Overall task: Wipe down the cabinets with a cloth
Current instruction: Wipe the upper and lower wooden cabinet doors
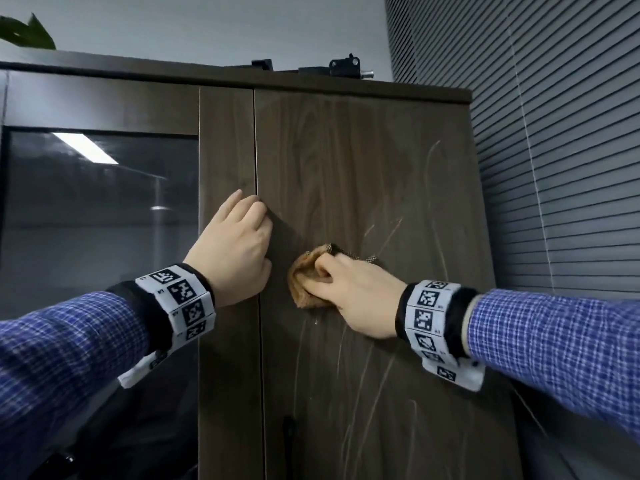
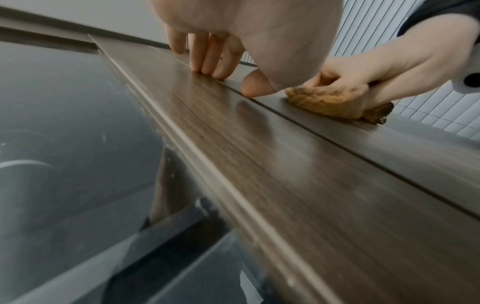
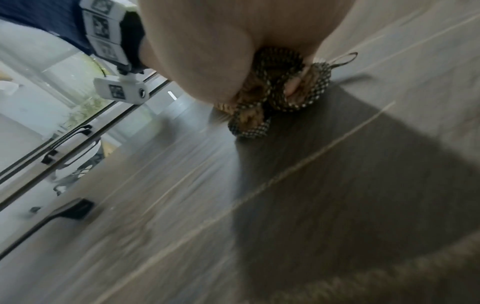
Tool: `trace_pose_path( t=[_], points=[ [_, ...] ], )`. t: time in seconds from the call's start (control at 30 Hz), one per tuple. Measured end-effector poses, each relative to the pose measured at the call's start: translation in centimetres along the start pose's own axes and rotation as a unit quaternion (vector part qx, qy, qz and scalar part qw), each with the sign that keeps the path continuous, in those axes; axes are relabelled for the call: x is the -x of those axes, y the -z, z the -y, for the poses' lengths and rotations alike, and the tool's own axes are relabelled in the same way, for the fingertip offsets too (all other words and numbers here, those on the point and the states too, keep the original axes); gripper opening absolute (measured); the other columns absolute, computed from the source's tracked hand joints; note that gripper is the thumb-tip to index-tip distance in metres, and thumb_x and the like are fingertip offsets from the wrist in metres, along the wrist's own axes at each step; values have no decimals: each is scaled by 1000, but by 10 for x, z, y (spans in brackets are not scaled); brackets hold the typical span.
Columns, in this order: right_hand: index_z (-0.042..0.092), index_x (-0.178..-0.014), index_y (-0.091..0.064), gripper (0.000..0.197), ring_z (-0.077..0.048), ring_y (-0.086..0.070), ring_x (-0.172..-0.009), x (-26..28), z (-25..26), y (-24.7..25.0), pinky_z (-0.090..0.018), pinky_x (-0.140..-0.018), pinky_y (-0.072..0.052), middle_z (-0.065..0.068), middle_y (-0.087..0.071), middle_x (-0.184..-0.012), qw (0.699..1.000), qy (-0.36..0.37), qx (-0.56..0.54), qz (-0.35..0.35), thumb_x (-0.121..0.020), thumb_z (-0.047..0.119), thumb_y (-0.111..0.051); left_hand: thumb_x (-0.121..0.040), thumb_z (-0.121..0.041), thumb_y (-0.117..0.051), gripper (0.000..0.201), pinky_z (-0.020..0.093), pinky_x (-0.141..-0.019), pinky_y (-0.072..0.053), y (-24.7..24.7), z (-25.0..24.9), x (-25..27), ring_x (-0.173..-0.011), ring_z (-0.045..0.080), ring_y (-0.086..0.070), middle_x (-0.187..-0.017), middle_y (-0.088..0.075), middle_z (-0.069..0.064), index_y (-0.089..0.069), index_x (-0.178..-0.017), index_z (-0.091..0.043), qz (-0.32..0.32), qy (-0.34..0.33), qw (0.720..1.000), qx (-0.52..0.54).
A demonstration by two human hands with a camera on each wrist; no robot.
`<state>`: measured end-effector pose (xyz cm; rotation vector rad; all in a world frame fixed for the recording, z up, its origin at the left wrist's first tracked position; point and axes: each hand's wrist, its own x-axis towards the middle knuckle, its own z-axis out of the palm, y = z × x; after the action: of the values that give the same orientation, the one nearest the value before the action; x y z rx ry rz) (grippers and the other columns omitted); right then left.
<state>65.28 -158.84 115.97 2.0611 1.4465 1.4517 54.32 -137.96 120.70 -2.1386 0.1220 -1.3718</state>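
Against the dark wooden cabinet door (image 1: 363, 174), the right hand (image 1: 360, 292) presses a bunched orange-brown cloth (image 1: 304, 282) flat to the panel, its fingers (image 1: 325, 271) curled round the wad so that the cloth bulges out past the knuckles on the thumb side. From the right wrist view a checked hem (image 3: 262, 115) of the cloth and a thin hanging loop (image 3: 345, 59) stick out beyond the fingertips, lying on the wood. Pale streaks (image 1: 429, 157) run across the door above and below the fingers.

Just beside the cloth, on its far side from the right wrist, the left hand (image 1: 235, 251) rests on the narrow wooden strip (image 1: 225, 150) next to the door — its fingers (image 2: 205, 55) are nearly straight, tips touching the wood right at the seam (image 1: 257, 143) between strip and door, gripping nothing. The thumb (image 2: 255, 85) touches down at the seam, close to the cloth but not on it.

Beyond the left hand's little-finger side lies a glass door (image 1: 97, 220), reflecting a ceiling light. Below the cloth, well apart from the fingers, a dark handle (image 1: 287, 431) shows on the wooden door. Past the right forearm hang grey slatted blinds (image 1: 561, 133). Up on the cabinet top (image 1: 346, 85), far above both hands, sit small black fittings (image 1: 346, 65), and a green leaf (image 1: 26, 31) shows at the far corner. Both wrists wear bands (image 1: 429, 317) printed with square markers — over blue checked sleeves (image 1: 554, 341).
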Motion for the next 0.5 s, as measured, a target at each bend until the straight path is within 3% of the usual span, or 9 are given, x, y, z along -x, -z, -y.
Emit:
trace_pose_path(
  t=[0.1,0.2,0.3,0.4,0.5],
  points=[
    [30,-144,-35,66,-24,-46,-101,-7,-19,11,-36,-73,-49,-6,-37,-126,1000,-5,5,5,-84,11,-56,-69,-31,-39,50,51,-122,-23,6,-5,-6,-119,39,-52,-107,-57,19,-66,-91,4,8,13,1000,-20],
    [35,-140,-37,58,-30,-48,-104,-26,-76,28,-39,-85,-48,-8,-34,-130,982,-181,-33,-51,-87,17,-53,-69,-31,-40,40,53,-116,-32,8,-10,-14,-104,41,-57,-96,-56,19,-63,-75,2,1,17,1000,-15],
    [23,-130,-54,44,-40,-48,-119,-36,-153,47,-38,-103,-41,-17,-31,-141,922,-350,-117,-115,-87,13,-51,-70,-30,-44,33,53,-110,-39,8,-10,-20,-86,39,-57,-81,-52,15,-60,-66,-1,-9,13,1000,-9],
    [19,-144,-45,55,-40,-33,-136,-21,-204,60,-40,-113,-32,-22,-26,-152,866,-475,-124,-95,-89,13,-49,-69,-28,-49,32,51,-111,-38,4,-7,-18,-90,39,-59,-83,-57,17,-64,-68,1,-7,3,1000,-23],
    [17,-149,-37,59,-40,-26,-141,-11,-222,64,-42,-116,-25,-21,-21,-155,820,-546,-136,-100,-91,14,-50,-68,-26,-50,33,49,-113,-37,2,-5,-16,-96,40,-59,-88,-59,19,-65,-71,3,-5,-3,1000,-13]
  ],
)
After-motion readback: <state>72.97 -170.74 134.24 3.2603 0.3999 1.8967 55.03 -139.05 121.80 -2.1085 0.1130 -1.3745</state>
